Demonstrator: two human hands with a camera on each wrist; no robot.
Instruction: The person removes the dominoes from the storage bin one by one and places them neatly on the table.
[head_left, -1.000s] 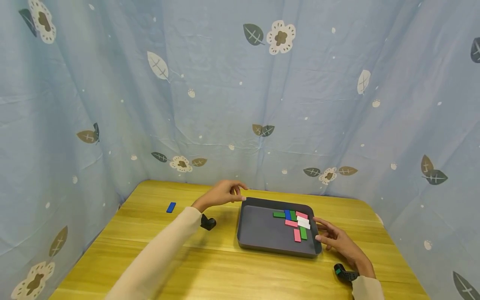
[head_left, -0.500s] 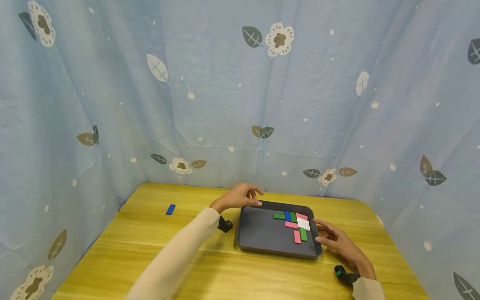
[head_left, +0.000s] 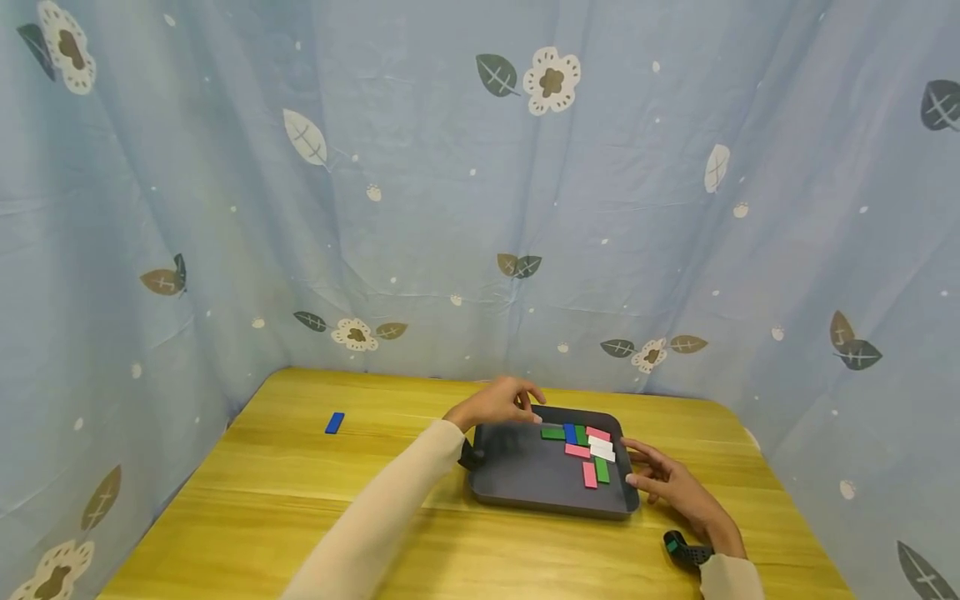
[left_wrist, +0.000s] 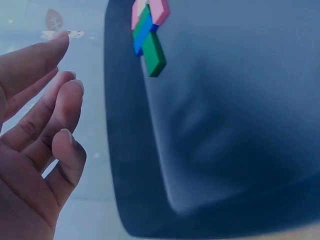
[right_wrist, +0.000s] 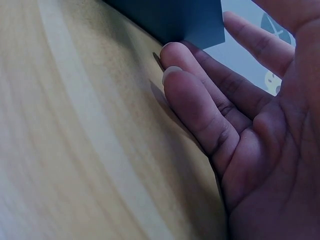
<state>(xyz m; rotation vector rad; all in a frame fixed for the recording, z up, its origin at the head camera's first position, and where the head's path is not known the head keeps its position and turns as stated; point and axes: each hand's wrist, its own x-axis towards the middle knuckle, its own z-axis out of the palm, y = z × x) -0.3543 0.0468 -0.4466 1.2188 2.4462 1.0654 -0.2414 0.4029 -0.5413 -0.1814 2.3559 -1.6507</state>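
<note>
My left hand [head_left: 504,402] hovers over the back left part of a dark grey tray [head_left: 517,475], its fingers loosely bent with nothing between them. In the left wrist view, thumb and fingers stand apart beside the tray wall. Flat coloured blocks lie in the tray's right half: green [head_left: 552,434], blue [head_left: 570,434], pink [head_left: 577,451] and white [head_left: 601,450] ones, some side by side, the white ones overlapping. My right hand [head_left: 675,487] is at the tray's right side, relaxed fingertips right at the wall. The right wrist view shows its lower fingers close over the tabletop.
A single blue block [head_left: 334,423] lies on the yellow wood-grain table [head_left: 247,500], well left of the tray. Behind the table hangs a light blue curtain [head_left: 420,208] with flowers and leaves. Each wrist wears a black camera strap [head_left: 686,552].
My left hand has moved right, from beside the tray's back left corner to over the tray. The right hand and the blocks stay in place; the head view has shifted slightly.
</note>
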